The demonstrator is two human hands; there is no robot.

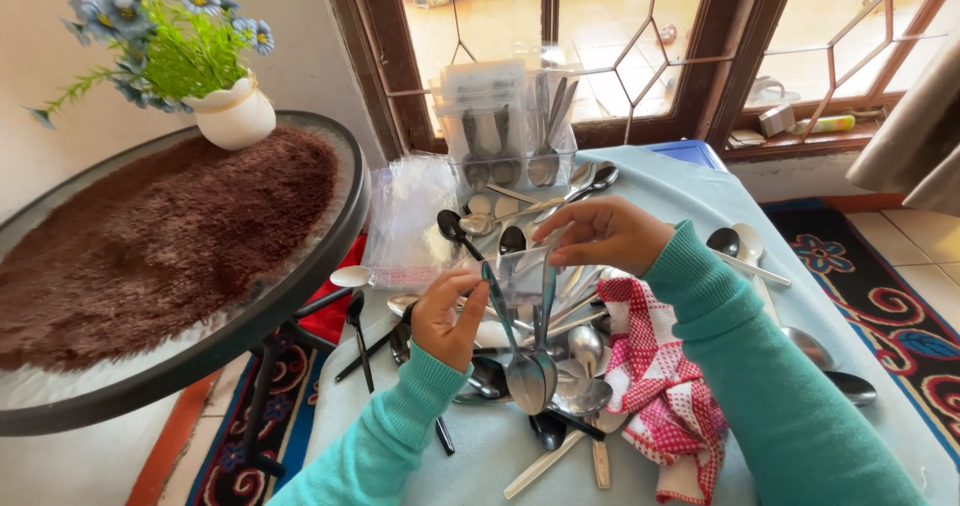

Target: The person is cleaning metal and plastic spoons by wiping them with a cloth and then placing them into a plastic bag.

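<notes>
- The left hand (447,318) pinches the lower left edge of a clear bag (522,278) between thumb and curled fingers.
- The right hand (600,234) grips the bag's upper right edge, fingers bent down over the rim, thumb underneath.
- The bag hangs between both hands, above the middle of the table (700,201); two spoons (530,376) stand in it, bowls down, handles slanting up.
- Below the bag lies a heap of loose cutlery (575,391), spoons and knives crossing each other on the pale blue cloth.
- Just right of the heap, under the right forearm, lies a crumpled red and white checked towel (665,391).
- Further right, more spoons (735,241) lie apart near the table's edge.
- Behind the hands sit a flat stack of empty bags (405,221) and a clear box (510,126) with packed cutlery upright by the window.
- To the left stands a round table (300,286) with a brown rug and a white pot (235,114) of blue flowers.
</notes>
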